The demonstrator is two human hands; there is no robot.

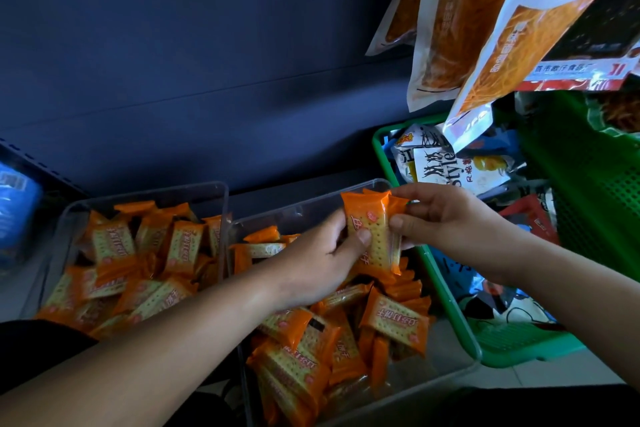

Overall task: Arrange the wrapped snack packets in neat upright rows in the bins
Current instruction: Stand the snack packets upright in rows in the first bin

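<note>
Two clear plastic bins hold orange cracker packets. The left bin [221, 189] is filled with jumbled packets [114, 243]. In the right bin [464, 347], several packets [391, 321] lie in a loose heap. Above its far end, both hands hold a small upright stack of packets [372, 229]. My left hand [322, 263] grips the stack from the left, thumb on its front. My right hand [446, 222] pinches its right edge with thumb and fingers.
A green plastic basket [436, 274] with mixed snack bags stands right of the bins. Large white and orange snack bags [485, 28] hang overhead at upper right. A dark blue shelf back [207, 62] rises behind the bins. A blue package [14, 204] sits far left.
</note>
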